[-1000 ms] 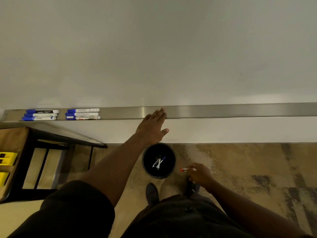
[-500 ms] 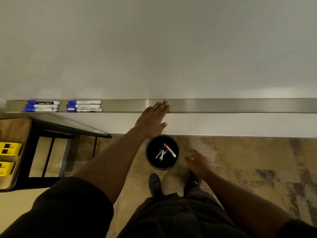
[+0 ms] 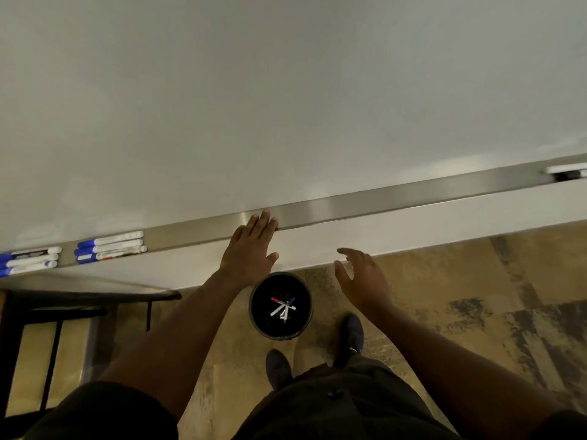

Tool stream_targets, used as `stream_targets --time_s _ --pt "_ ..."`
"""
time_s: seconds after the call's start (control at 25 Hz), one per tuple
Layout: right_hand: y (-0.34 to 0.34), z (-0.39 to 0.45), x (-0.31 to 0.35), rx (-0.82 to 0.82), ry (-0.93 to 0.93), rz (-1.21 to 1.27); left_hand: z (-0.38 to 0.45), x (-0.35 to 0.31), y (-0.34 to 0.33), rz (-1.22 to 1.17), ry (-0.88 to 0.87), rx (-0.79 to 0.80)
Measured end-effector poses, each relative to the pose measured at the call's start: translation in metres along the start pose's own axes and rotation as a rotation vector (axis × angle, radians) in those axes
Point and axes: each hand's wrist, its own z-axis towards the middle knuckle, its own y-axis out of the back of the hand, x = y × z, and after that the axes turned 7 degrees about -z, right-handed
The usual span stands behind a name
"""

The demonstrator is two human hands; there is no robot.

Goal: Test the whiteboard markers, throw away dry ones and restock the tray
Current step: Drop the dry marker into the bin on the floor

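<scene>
A long metal tray (image 3: 381, 198) runs under the whiteboard (image 3: 286, 90). Two groups of blue-capped markers lie on its left part, one (image 3: 111, 246) nearer the middle and one (image 3: 30, 260) at the frame's edge. My left hand (image 3: 251, 249) is flat, its fingertips resting on the tray's front edge. My right hand (image 3: 362, 277) hovers empty with spread fingers, to the right of a round black bin (image 3: 254, 315) on the floor. Several discarded markers (image 3: 282, 306), one red-capped, lie inside the bin.
A dark-framed table (image 3: 79, 295) stands at the left under the tray. A white object (image 3: 565, 169) sits on the tray at the far right. My two shoes (image 3: 351, 335) stand just behind the bin on the mottled brown floor.
My right hand let go of a red-capped marker, which dropped into the bin, then rose empty toward the tray. My left hand stayed on the tray. The view tilted.
</scene>
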Motion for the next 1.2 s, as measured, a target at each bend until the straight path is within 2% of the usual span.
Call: stream_targets --time_s 0.16,0.24,0.6,1.0,1.12,1.2 --pt "0.034 0.018 -0.002 -0.228 0.098 -0.093 0.012 -0.03 -0.001 -0.037 -0.082 -0.018" --pt "0.047 0.03 -0.013 -0.277 0.101 -0.15 0.023 -0.053 -0.002 -0.041 -0.123 -0.022" --pt "0.104 0.073 -0.091 -0.246 -0.053 -0.344 0.09 -0.154 -0.005 0.005 -0.337 0.001" --pt "0.203 0.108 -0.199 -0.497 -0.376 -0.325 0.16 -0.236 -0.024 0.184 -0.549 0.081" --pt "0.235 0.117 -0.229 -0.527 -0.447 -0.38 0.168 -0.248 -0.03 0.199 -0.568 0.066" --pt "0.251 0.125 -0.246 -0.505 -0.431 -0.446 0.169 -0.25 -0.032 0.196 -0.572 0.056"
